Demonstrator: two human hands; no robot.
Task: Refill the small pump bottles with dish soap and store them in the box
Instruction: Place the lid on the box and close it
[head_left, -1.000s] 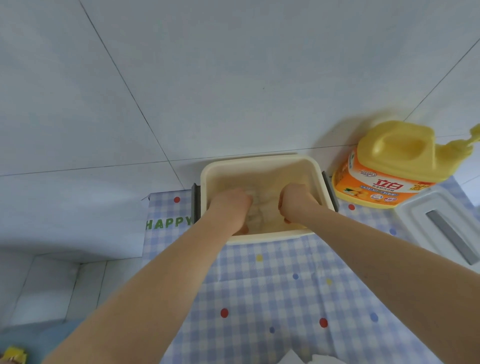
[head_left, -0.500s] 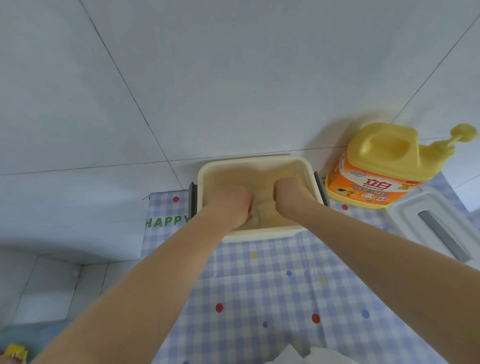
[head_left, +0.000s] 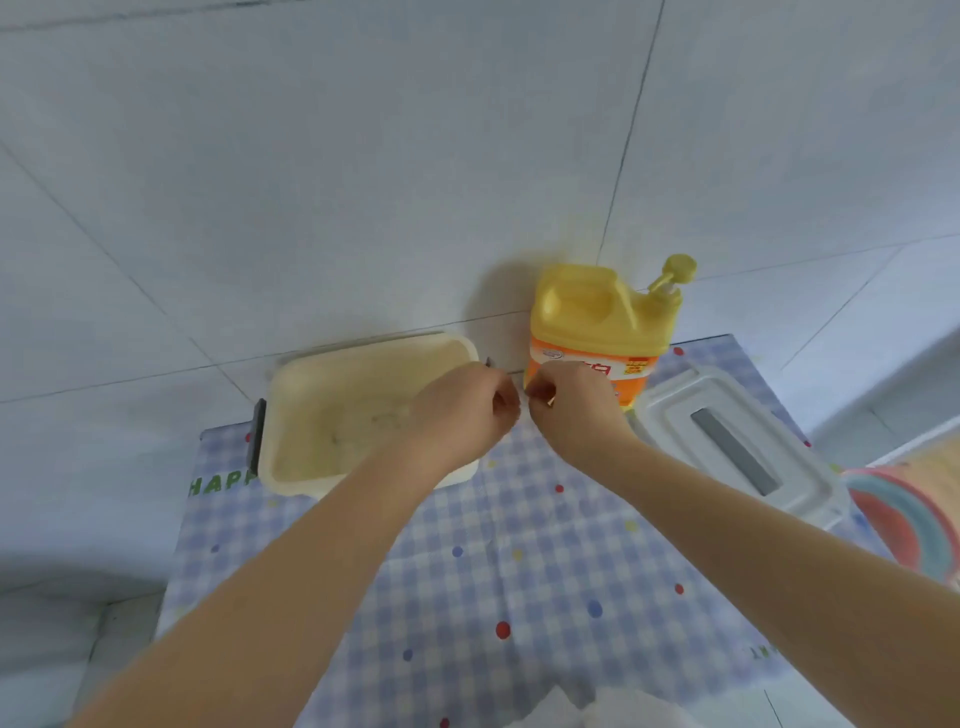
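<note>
The cream box (head_left: 291, 415) stands open on the checked cloth by the wall, with something pale and blurred on its floor. The big yellow dish soap jug (head_left: 597, 312) with its pump stands just right of the box. My left hand (head_left: 462, 410) hovers over the box's right rim, fingers curled. My right hand (head_left: 576, 410) is in front of the jug's orange label, also curled. The two hands nearly touch. Whatever they hold is hidden by the fingers. No small pump bottle shows clearly.
The box's white lid (head_left: 737, 441) with a grey handle lies right of the jug. A striped, colourful object (head_left: 904, 519) sits at the right edge. White tissue (head_left: 582, 712) shows at the bottom edge. The tiled wall rises right behind the table.
Both hands have come up out of the box and shifted right, to the gap between box and jug. The view has swung right as well.
</note>
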